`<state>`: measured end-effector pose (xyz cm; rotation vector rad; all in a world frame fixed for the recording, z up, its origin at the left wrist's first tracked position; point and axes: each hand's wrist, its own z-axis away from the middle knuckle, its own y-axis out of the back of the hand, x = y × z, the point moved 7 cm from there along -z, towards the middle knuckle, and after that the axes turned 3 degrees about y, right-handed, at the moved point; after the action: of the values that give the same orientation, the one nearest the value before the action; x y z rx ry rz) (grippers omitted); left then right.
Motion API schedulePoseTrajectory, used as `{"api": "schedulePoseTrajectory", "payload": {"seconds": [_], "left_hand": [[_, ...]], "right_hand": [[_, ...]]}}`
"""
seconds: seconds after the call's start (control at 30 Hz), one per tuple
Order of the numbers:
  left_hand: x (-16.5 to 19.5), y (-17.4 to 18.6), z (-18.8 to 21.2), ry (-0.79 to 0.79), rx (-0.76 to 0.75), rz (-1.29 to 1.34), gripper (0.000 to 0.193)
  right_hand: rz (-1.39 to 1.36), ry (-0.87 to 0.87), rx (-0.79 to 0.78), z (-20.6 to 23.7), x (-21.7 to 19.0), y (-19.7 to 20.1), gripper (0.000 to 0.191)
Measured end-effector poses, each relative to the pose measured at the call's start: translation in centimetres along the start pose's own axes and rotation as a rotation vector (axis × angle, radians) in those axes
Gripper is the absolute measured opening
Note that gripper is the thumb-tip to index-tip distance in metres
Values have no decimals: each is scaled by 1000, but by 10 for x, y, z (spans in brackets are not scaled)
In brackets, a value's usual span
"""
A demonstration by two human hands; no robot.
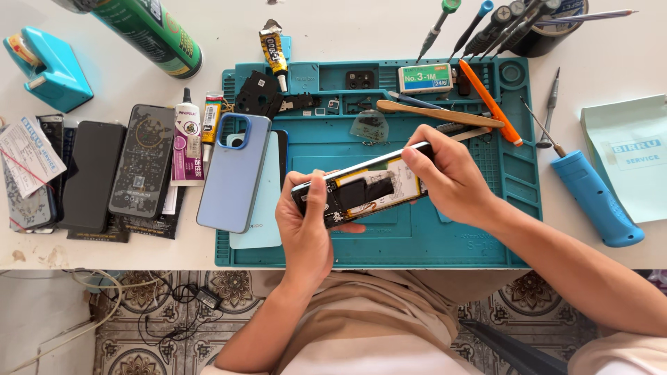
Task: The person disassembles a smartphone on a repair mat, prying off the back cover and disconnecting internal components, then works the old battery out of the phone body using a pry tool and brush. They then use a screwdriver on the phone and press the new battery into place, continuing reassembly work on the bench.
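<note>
An opened phone [361,187] with its back cover off, showing a black battery and yellow parts, is held tilted above a teal work mat [431,236]. My left hand [306,226] grips its left end, thumb across the edge. At the right end, my right hand [448,180] clasps the phone, fingers curled over the top edge. A light blue phone case [233,173] lies on the mat's left edge, just left of my left hand.
Several phones [90,173] and glue tubes [187,135] lie at left. A green spray can [149,31] and teal tape dispenser [45,66] sit at the back left. Screwdrivers [500,24], an orange pry tool [490,101], a staple box [425,78] and a blue-handled tool [597,201] lie behind and right.
</note>
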<state>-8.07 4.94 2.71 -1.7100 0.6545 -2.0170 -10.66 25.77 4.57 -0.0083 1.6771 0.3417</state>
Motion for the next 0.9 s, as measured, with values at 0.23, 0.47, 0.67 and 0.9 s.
{"api": "schedulePoseTrajectory", "payload": {"seconds": [0.23,0.47,0.67,0.9], "left_hand": [[-5,-7,1,-59,-40,18,26],[-8,-15,7,-64,6,-62,20],[-10,-23,12,-78,-14,-20,27],[-9,-19,5,-43,-70,-3,31]], "right_hand": [[72,134,84,11,-6,7,25],[105,191,169,9,-13,14,22],[164,225,200,12,-20,13,36],[230,197,241,22,-19,18,37]]}}
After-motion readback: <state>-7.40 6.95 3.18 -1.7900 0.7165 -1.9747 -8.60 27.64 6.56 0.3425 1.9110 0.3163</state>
